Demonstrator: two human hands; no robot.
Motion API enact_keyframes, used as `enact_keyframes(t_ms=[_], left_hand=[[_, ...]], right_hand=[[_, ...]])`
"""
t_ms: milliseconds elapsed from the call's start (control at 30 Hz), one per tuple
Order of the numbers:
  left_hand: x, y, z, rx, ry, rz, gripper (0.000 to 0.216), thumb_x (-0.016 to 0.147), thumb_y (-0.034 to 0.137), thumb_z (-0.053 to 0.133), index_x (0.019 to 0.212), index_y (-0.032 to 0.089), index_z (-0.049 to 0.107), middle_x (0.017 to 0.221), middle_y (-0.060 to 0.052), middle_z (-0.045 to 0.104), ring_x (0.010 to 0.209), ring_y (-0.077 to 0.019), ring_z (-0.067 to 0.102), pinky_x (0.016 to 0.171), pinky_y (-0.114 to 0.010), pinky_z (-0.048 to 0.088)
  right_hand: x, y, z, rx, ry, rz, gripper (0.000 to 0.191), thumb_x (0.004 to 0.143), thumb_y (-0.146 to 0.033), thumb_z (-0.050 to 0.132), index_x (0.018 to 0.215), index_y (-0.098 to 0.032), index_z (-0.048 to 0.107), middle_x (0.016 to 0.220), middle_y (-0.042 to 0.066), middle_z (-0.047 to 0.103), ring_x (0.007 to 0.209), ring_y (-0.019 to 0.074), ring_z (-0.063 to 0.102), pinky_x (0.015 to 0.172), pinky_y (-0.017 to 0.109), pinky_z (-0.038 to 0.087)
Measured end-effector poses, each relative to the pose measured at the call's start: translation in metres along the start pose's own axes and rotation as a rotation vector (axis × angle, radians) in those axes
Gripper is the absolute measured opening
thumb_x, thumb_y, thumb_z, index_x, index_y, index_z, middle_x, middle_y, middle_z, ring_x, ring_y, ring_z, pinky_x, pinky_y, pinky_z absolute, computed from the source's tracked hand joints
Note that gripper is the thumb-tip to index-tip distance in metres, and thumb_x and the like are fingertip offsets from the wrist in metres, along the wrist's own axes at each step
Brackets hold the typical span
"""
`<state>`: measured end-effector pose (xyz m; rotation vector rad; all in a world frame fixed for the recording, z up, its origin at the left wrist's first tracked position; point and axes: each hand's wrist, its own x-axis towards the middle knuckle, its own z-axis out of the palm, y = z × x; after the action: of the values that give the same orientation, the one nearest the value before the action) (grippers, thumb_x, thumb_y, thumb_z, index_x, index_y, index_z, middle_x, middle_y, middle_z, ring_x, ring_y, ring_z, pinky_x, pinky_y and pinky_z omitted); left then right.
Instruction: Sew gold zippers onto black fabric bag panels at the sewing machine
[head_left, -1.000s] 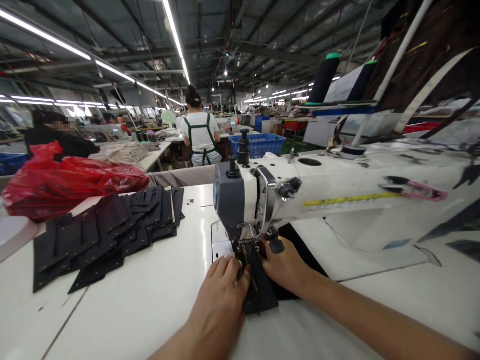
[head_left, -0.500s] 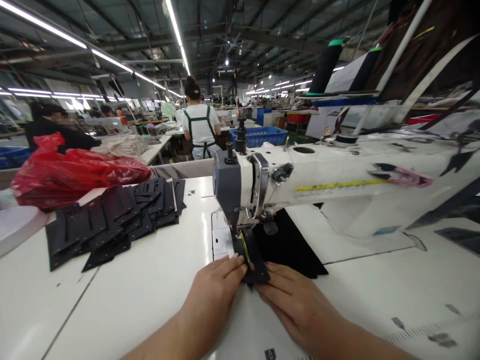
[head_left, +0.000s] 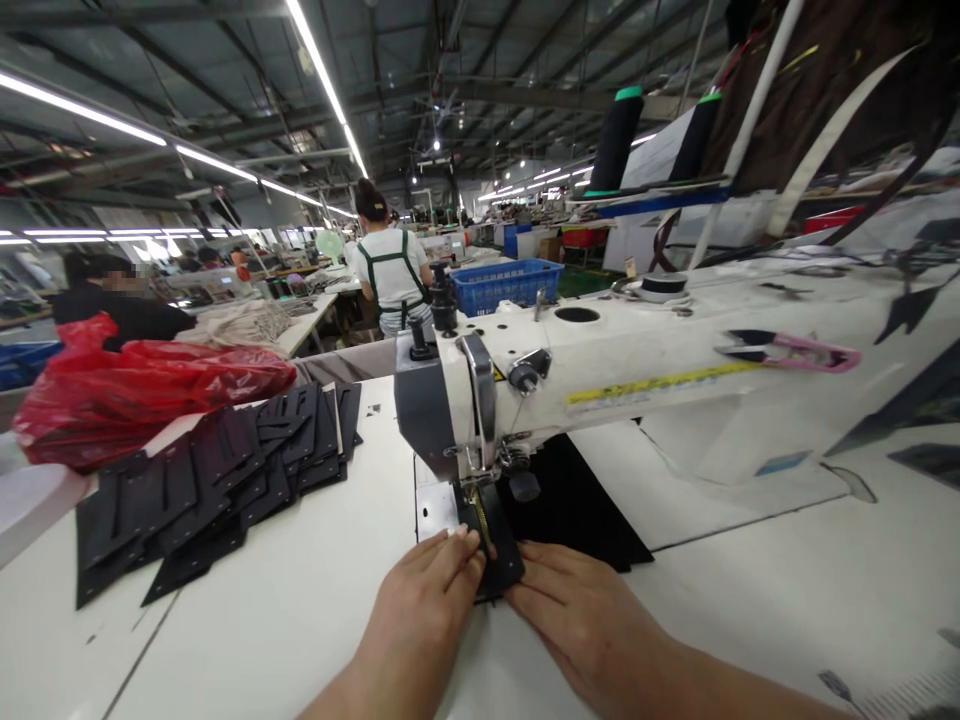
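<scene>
A small black panel with a yellow-toothed zipper (head_left: 484, 525) in its slot lies under the presser foot of a white sewing machine (head_left: 465, 455). My left hand (head_left: 424, 600) holds the panel's left edge, fingertips close beside the zipper. Along the right edge, my right hand (head_left: 577, 615) grips the panel (head_left: 504, 572) with its fingers pressed together. Both thumbs are largely hidden. A larger black piece of material (head_left: 585, 510) extends to the right, beneath the machine arm. The needle tip is too small to make out.
Left of the machine lie overlapping black slotted panels (head_left: 217, 470), with a red plastic bag (head_left: 150, 385) behind them. Pink-handled thread snips (head_left: 810, 352) rest on the machine arm. Thread cones (head_left: 616, 140) stand above it. Beyond are a blue crate (head_left: 506, 285) and a person (head_left: 390, 265).
The view has shifted slightly, so the machine and panels appear lower and further left. Both hands remain at the panel's edges, with little visible movement relative to the machine.
</scene>
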<state>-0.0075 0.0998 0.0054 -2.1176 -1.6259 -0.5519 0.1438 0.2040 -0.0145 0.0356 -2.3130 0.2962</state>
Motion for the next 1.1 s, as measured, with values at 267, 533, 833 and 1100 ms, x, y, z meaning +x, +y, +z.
enact_keyframes(t_ms=[267,533,833,1100], left_hand=[[0.008,-0.013,0.007,-0.023,-0.006,-0.013,0.024,0.090,0.011,0.034,0.094,0.014,0.058,0.089,-0.010,0.064,0.082,-0.0192,0.063,0.072,-0.033,0.056],[0.010,-0.024,0.023,-0.071,-0.061,-0.161,0.016,0.082,0.008,0.047,0.089,0.018,0.057,0.080,-0.005,0.056,0.073,-0.0179,0.059,0.066,-0.029,0.054],[0.000,-0.029,0.017,-0.052,-0.024,-0.046,0.027,0.086,0.010,0.036,0.105,0.016,0.055,0.101,-0.010,0.060,0.095,-0.0206,0.060,0.078,-0.029,0.054],[0.004,-0.026,0.022,-0.008,0.031,-0.006,0.026,0.092,0.015,0.031,0.094,0.013,0.057,0.089,-0.011,0.062,0.087,-0.0212,0.061,0.076,-0.033,0.055]], right_hand=[[0.010,0.013,0.007,0.032,-0.048,0.019,0.034,0.093,-0.016,0.031,0.092,-0.013,0.065,0.084,0.006,0.068,0.083,0.0187,0.061,0.082,0.030,0.049],[0.023,0.024,0.008,0.044,-0.089,0.063,0.032,0.090,-0.010,0.033,0.094,-0.011,0.065,0.086,0.007,0.067,0.081,0.0180,0.060,0.080,0.028,0.049],[0.018,0.020,0.008,-0.114,-0.007,0.037,0.036,0.086,-0.005,0.031,0.094,-0.006,0.066,0.088,0.012,0.067,0.086,0.0207,0.060,0.083,0.030,0.050],[0.019,0.021,0.009,-0.085,-0.006,0.038,0.037,0.084,-0.004,0.032,0.095,-0.009,0.067,0.086,0.009,0.069,0.087,0.0203,0.062,0.086,0.031,0.050]])
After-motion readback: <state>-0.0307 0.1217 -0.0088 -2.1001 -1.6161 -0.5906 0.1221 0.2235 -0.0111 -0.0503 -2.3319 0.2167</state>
